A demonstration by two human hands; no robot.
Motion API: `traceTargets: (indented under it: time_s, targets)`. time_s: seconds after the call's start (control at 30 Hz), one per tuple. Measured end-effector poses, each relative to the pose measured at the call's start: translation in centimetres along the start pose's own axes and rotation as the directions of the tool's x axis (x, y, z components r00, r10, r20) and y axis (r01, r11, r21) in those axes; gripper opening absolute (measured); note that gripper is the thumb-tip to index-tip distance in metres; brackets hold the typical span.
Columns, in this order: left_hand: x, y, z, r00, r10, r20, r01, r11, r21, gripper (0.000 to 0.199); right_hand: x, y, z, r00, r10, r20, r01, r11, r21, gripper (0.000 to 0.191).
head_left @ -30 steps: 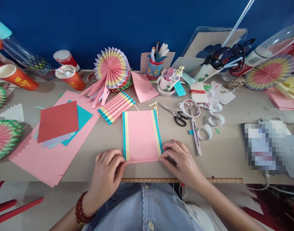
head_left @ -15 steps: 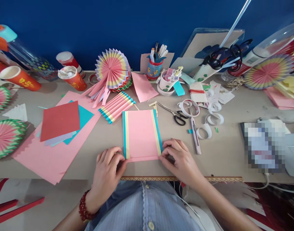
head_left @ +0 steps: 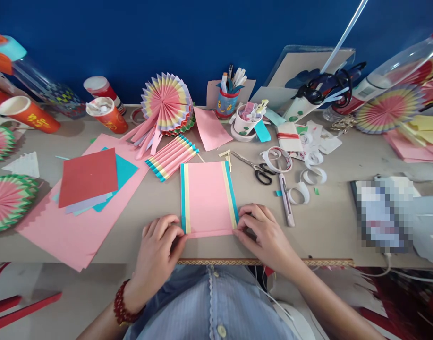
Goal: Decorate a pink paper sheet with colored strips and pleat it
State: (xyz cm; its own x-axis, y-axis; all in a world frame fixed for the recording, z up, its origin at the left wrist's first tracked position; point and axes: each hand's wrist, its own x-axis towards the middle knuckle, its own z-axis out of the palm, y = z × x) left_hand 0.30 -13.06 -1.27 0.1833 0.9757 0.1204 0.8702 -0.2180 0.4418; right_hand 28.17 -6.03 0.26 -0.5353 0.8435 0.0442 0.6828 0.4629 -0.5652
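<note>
Pink sheet (head_left: 207, 198): laid flat on the table (head_left: 318, 226), bordered blue and yellow at both sides; narrow fold seen along near edge.
Left hand (head_left: 163, 243): near left corner pinched.
Right hand (head_left: 260, 233): near right corner pinched.
Pleated paper (head_left: 172, 157): placed just beyond the sheet's far left corner.

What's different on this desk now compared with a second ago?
Nothing on the desk has visibly moved; only the camera view shifts slightly. The left hand and right hand still pinch the pink sheet at its near corners. The scissors and pleated paper stayed put.
</note>
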Motion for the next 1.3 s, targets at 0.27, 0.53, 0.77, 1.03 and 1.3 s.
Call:
traceTargets:
  time_s: [0.27, 0.53, 0.77, 1.03, 1.3]
  targets:
    - [0.01, 0.11, 0.14, 1.0, -0.018, -0.021, 0.018, 1.0, -0.003, 0.012, -0.19, 0.22, 0.13, 1.0, 0.007, 0.02, -0.007, 1.0, 0.016, 0.011]
    - [0.0, 0.12, 0.24, 0.999, -0.026, -0.029, 0.026, 1.0, -0.018, 0.011, -0.17, 0.16, 0.33, 1.0, 0.007, 0.01, -0.007, 1.0, 0.012, 0.011]
    - [-0.26, 0.11, 0.65, 0.993, -0.033, -0.112, 0.032, 0.999, -0.006, 0.009, -0.22, 0.28, 0.6, 1.0, 0.005, -0.008, -0.005, 1.0, 0.005, 0.012]
    - [-0.37, 0.16, 0.48, 0.998, -0.013, -0.064, 0.014, 1.0, 0.017, 0.015, -0.27, 0.14, 0.48, 1.0, 0.011, -0.013, -0.011, 1.0, 0.01, 0.012]
    - [-0.35, -0.07, 0.52, 0.999, 0.026, -0.026, -0.024, 0.997, 0.074, 0.017, -0.33, 0.13, 0.49, 1.0, 0.011, -0.013, -0.011, 1.0, 0.015, 0.012]
